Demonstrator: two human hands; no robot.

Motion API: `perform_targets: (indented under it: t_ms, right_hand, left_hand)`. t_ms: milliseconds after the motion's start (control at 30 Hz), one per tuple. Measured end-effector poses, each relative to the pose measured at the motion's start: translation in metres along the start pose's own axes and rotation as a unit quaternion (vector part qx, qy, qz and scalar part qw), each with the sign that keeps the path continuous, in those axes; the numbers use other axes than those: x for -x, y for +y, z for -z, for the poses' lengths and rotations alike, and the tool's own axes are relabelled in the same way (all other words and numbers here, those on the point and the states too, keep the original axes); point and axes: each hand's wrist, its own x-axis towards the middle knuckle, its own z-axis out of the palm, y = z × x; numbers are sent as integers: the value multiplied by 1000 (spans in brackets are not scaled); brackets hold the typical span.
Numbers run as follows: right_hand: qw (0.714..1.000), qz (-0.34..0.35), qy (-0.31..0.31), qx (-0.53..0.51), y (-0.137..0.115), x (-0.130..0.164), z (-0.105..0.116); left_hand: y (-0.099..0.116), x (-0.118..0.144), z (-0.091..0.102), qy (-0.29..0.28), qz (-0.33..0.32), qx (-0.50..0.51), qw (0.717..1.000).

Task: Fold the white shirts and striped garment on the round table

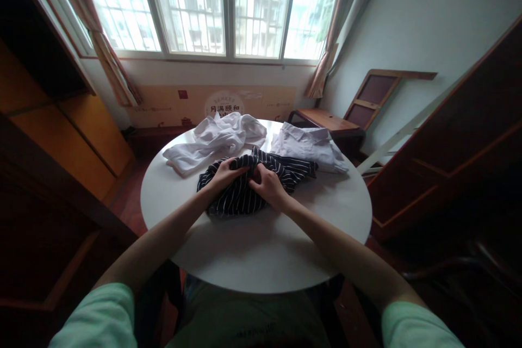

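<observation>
A dark garment with thin white stripes (240, 198) lies crumpled in the middle of a round white table (261, 250). My left hand (223, 174) grips its fabric at the left side. Just to the right, my right hand (268, 184) is closed on a fold of the same garment. The two hands are close together, almost touching. A crumpled white garment (216, 141) lies behind them at the far left of the table. A folded pale shirt with a collar (310, 147) rests at the far right.
A wide barred window (212, 5) with curtains fills the far wall. Dark wooden cabinets stand at the left (44, 119) and right (460, 141). A small wooden side table (326, 119) and a leaning wooden frame (379, 92) are behind the round table.
</observation>
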Motion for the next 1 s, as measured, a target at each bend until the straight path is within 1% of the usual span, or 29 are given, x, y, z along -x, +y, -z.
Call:
perform_targets:
  t_ms: [100, 267, 367, 533, 633, 733, 833, 900, 1000]
  right_hand:
    - [1000, -3, -1, -31, -2, -1, 2]
    - [992, -12, 12, -126, 0, -7, 7]
    - [978, -22, 24, -205, 6, -10, 6]
    - [946, -66, 35, -317, 11, -12, 3]
    - [933, -83, 38, -348, 11, -12, 3]
    - [926, -78, 41, -367, 11, -12, 3]
    - [928, -67, 48, -364, 13, -12, 2]
    - [930, -61, 49, -360, 14, -12, 1]
    - [932, -54, 54, -354, 16, -13, -1]
  left_hand:
    - [1, 1, 0, 19, -2, 11, 1000]
    - [6, 3, 0, 76, 11, 12, 997]
    - [10, 4, 0, 79, 20, 17, 997]
    - [12, 5, 0, 76, 26, 21, 997]
    - [13, 7, 0, 55, 33, 22, 998]
    - [17, 10, -1, -3, 39, 23, 999]
    - [17, 11, -3, -60, 20, -5, 998]
    - [15, 10, -4, -71, 5, -23, 997]
    - [9, 8, -4, -61, -8, -26, 998]
